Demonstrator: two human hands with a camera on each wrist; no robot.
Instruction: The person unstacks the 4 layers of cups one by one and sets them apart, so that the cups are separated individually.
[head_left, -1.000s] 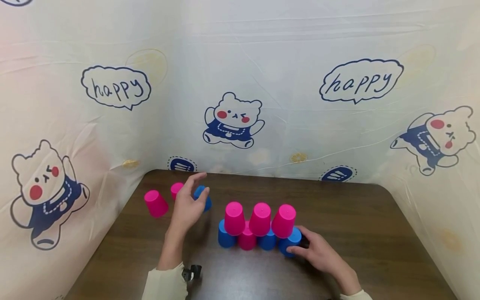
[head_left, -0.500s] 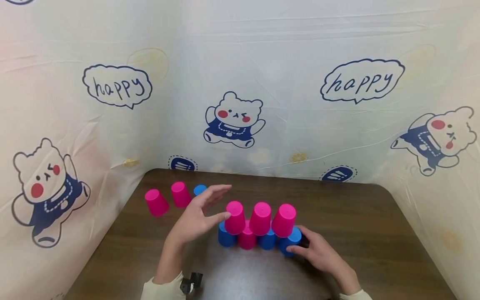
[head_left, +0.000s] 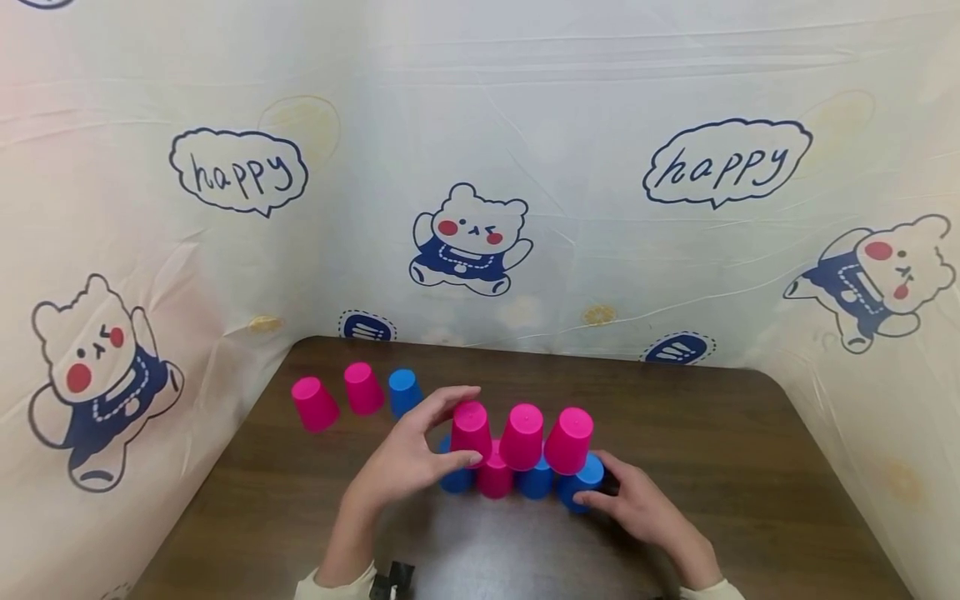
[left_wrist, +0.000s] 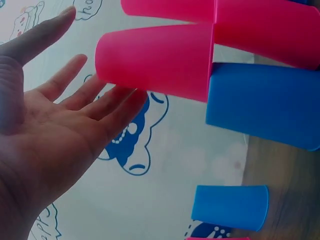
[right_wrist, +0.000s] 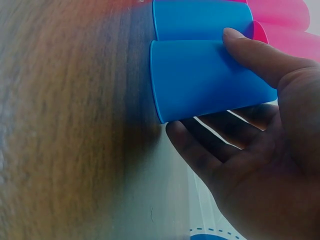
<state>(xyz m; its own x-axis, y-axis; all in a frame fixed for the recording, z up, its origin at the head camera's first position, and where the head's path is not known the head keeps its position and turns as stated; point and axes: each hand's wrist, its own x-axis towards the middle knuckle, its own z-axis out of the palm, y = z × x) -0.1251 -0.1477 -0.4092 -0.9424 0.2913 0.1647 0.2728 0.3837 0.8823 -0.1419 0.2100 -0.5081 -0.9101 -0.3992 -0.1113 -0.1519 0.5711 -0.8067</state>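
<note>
Three upside-down pink cups form the upper row of a stack in the head view, over a lower row of blue and pink ones. My left hand [head_left: 405,458] is at the leftmost upper pink cup [head_left: 470,429], its thumb in front and its fingers behind. In the left wrist view, the thumb stands apart from that pink cup [left_wrist: 155,60], while the fingertips reach its far side. At the stack's right end, my right hand [head_left: 641,504] holds the lower blue cup [head_left: 590,470] between thumb and fingers. The right wrist view has the thumb against this blue cup [right_wrist: 210,80].
Behind and left of the stack stand two pink cups, the outer one [head_left: 315,405] and the inner one [head_left: 363,388], plus a separate blue cup [head_left: 405,392]. All are on the brown wooden table [head_left: 712,433]. A printed curtain [head_left: 585,250] surrounds its back and sides.
My left hand has moved right and toward me, from beside the separate blue cup to the leftmost upper pink cup. The right hand has stayed at its blue cup.
</note>
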